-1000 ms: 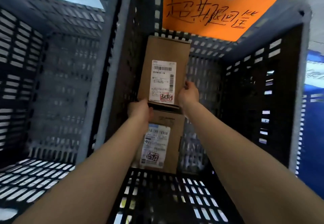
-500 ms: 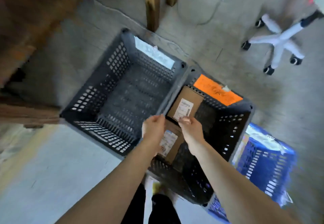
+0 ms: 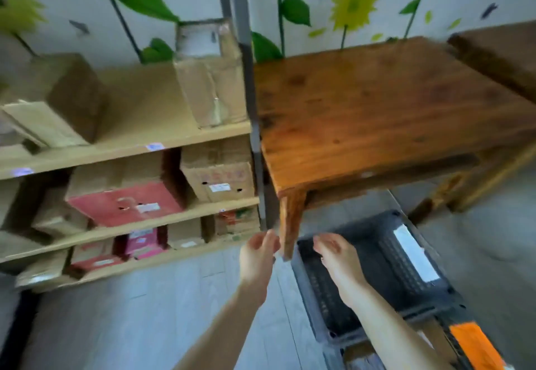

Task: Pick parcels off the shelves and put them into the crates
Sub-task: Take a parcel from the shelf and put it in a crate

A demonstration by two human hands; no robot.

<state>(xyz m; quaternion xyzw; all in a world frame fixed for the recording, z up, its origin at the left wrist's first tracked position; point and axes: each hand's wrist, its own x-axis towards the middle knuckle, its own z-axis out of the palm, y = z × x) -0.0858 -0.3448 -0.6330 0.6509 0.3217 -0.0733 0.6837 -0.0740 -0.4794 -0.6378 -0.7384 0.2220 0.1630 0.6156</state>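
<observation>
"What were the hands doing?"

"Both were raised and empty. The left hand [image 3: 259,256] and right hand [image 3: 336,256] had loosely curled fingers, apart from each other, gripping nothing."

"And the parcels?"

"On the shelves [image 3: 130,146] to the left: a tall cardboard parcel [image 3: 208,79] on the upper board, a red-faced box [image 3: 124,201] below it, and smaller ones lower down, all blurred."

"The crates?"

"A dark crate [image 3: 385,253] with a white label [image 3: 414,256] sat on the floor beside the wooden desk [image 3: 377,108], behind the right hand. Another crate [image 3: 333,355], with an orange label [image 3: 472,343], lay at the bottom edge."
</observation>
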